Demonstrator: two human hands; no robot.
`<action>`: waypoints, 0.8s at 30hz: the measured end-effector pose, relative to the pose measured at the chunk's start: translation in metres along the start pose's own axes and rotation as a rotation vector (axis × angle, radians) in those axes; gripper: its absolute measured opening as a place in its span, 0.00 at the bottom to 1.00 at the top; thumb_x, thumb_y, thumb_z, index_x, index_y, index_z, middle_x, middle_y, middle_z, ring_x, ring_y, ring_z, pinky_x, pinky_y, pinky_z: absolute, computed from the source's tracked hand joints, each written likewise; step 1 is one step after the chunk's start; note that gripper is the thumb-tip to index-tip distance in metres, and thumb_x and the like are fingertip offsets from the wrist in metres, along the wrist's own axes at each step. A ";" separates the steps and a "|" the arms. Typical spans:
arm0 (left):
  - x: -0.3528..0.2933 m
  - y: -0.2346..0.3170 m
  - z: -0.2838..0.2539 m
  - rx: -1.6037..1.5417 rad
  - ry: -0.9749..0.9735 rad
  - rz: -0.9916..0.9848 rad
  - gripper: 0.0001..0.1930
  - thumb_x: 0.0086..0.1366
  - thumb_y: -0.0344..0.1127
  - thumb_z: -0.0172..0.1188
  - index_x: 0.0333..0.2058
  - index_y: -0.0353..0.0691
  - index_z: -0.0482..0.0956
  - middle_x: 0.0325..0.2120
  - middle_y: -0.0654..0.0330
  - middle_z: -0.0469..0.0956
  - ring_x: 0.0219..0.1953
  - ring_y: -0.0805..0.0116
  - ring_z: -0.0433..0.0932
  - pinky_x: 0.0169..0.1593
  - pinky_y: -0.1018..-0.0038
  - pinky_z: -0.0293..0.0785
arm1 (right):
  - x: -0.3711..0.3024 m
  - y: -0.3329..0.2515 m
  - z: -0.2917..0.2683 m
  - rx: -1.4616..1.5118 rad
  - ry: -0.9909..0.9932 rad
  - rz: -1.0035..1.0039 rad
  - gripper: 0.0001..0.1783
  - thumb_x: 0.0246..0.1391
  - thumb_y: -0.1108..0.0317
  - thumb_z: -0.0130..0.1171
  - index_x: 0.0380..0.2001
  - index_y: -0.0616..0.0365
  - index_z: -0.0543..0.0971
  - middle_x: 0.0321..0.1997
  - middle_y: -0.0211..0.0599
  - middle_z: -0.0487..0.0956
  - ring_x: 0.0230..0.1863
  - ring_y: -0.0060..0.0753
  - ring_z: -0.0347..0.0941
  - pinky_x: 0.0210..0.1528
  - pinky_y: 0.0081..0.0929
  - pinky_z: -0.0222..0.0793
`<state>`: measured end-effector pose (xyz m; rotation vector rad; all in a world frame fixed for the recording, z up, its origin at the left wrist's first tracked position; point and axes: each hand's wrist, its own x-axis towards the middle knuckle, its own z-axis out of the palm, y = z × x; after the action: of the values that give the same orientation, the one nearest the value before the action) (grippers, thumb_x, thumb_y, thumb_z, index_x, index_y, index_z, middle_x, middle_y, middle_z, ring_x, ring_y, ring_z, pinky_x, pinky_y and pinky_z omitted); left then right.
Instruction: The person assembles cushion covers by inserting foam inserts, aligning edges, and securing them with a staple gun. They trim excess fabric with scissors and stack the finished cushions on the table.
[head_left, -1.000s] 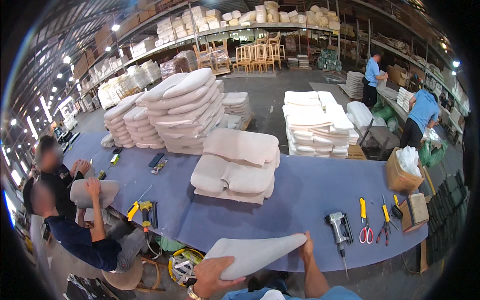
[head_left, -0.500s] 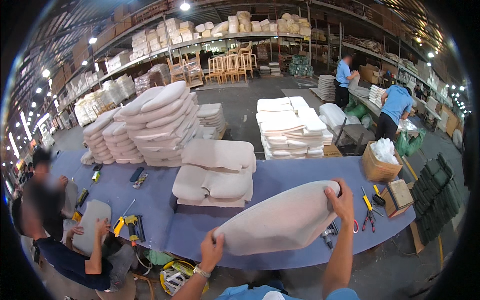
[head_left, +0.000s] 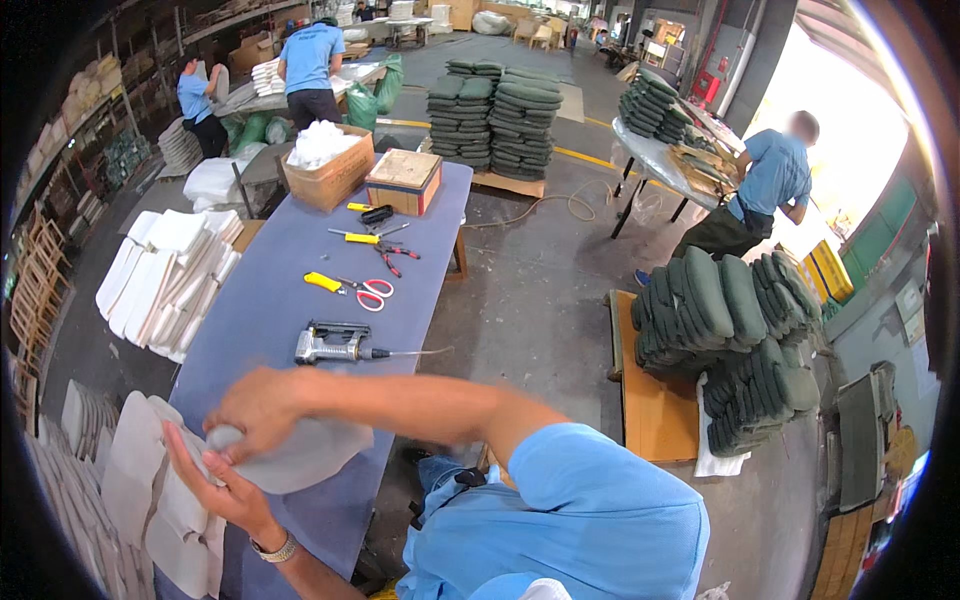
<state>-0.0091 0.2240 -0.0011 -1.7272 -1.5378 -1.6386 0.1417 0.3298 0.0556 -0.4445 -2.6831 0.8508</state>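
A light grey, fabric-covered chair cushion (head_left: 312,456) is held at its narrow end, over the blue-grey table. My right hand (head_left: 262,408), blurred by motion, is closed on that end from above, its arm reaching across. My left hand (head_left: 232,492), with a watch on the wrist, is at the same end, its long fingers stretched along it and the thumb on the near side. The cushion's far edge lies near a staple gun (head_left: 335,342). Beyond my hands on the left rests a stack of similar cushions (head_left: 135,460).
Scissors (head_left: 372,294), a yellow cutter (head_left: 324,282), pliers (head_left: 388,258) and screwdrivers lie along the table (head_left: 270,280). Two boxes (head_left: 404,181) (head_left: 330,170) stand at its far end. Dark green cushions (head_left: 700,300) are piled on a pallet at right. Co-workers stand farther off.
My view has swung to the right. The cushion, earlier held at both ends by my spread hands, now has both hands together at one end.
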 end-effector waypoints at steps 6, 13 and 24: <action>-0.038 -0.003 0.007 -0.220 -0.004 -0.092 0.41 0.78 0.57 0.23 0.55 0.26 0.78 0.51 0.43 0.81 0.53 0.45 0.79 0.60 0.53 0.74 | -0.021 -0.018 0.031 0.028 0.046 -0.020 0.30 0.56 0.45 0.60 0.52 0.59 0.77 0.47 0.53 0.80 0.51 0.60 0.75 0.50 0.51 0.72; -0.044 -0.036 -0.010 -0.088 0.209 -0.162 0.34 0.78 0.54 0.33 0.49 0.30 0.83 0.47 0.48 0.84 0.49 0.51 0.82 0.56 0.57 0.75 | 0.027 -0.003 0.034 0.286 -0.198 -0.261 0.45 0.56 0.37 0.60 0.63 0.66 0.71 0.62 0.59 0.74 0.64 0.59 0.67 0.69 0.47 0.59; -0.192 -0.056 0.032 -0.977 0.568 -0.942 0.32 0.79 0.46 0.47 0.73 0.39 0.50 0.71 0.51 0.58 0.71 0.57 0.61 0.72 0.61 0.60 | 0.064 0.046 0.156 0.804 -0.301 -0.080 0.34 0.68 0.48 0.51 0.69 0.59 0.69 0.71 0.48 0.70 0.71 0.43 0.65 0.72 0.37 0.57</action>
<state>0.0051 0.1799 -0.1988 -0.5187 -1.3771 -3.3628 0.0362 0.3106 -0.0825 -0.0138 -2.2847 1.9528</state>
